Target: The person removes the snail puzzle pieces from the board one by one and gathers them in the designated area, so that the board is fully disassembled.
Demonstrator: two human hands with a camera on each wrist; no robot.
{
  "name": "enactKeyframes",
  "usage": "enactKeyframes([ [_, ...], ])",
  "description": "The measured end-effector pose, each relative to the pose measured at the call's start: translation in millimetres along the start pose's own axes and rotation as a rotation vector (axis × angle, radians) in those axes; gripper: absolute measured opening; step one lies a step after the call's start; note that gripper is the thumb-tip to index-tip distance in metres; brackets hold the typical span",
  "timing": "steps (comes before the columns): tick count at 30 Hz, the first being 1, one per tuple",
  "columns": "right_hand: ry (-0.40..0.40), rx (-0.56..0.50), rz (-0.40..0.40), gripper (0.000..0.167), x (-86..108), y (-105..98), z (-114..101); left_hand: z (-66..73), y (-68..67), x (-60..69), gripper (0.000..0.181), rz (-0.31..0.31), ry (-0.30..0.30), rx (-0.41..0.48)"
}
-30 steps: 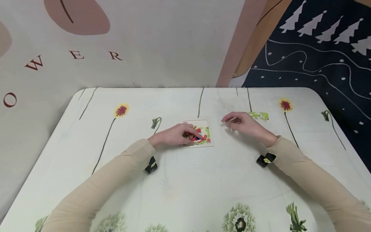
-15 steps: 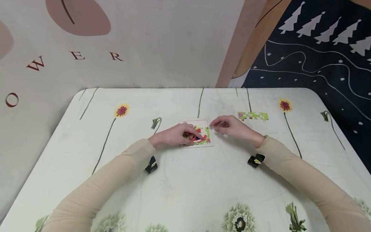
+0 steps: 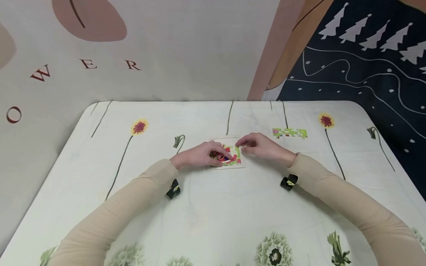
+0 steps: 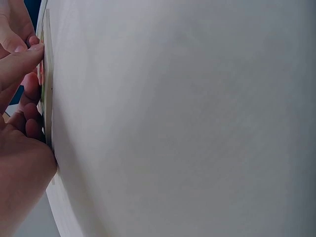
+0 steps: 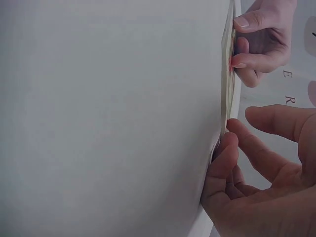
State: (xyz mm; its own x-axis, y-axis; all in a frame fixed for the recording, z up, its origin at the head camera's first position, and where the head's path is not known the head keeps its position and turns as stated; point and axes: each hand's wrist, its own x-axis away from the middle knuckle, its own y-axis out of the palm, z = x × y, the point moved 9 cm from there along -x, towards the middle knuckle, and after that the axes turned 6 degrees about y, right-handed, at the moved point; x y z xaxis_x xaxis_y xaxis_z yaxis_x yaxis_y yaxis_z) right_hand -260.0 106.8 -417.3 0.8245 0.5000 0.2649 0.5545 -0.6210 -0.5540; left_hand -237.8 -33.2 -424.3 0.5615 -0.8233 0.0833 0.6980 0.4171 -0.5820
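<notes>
A small square puzzle board (image 3: 226,167) with a colourful picture of red, green and blue parts lies flat near the middle of the table. My left hand (image 3: 206,153) rests on its left side, the index finger stretched over the picture and touching it; the hand hides part of the picture. At the board's upper right corner is my right hand (image 3: 263,147). In the right wrist view, one of the right hand's fingertips (image 5: 232,124) touches the board's edge (image 5: 226,79), while another finger stands raised off it. I see no piece between the right hand's fingers.
Loose green puzzle pieces (image 3: 293,133) lie in a row behind and to the right of the right hand. A white cloth with printed flowers covers the table (image 3: 213,221). Printed curtains (image 3: 186,51) hang beyond the far edge.
My right hand has moved left from beside the loose pieces to the board's right edge, uncovering more of the row. The left hand has stayed on the board.
</notes>
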Motion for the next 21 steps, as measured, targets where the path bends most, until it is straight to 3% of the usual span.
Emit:
enactKeyframes([
  [21,-0.011,0.008,0.01,0.026,-1.5,4.3,-6.4,-0.8,1.0,-0.8,0.032,-0.006,-0.001,-0.008],
])
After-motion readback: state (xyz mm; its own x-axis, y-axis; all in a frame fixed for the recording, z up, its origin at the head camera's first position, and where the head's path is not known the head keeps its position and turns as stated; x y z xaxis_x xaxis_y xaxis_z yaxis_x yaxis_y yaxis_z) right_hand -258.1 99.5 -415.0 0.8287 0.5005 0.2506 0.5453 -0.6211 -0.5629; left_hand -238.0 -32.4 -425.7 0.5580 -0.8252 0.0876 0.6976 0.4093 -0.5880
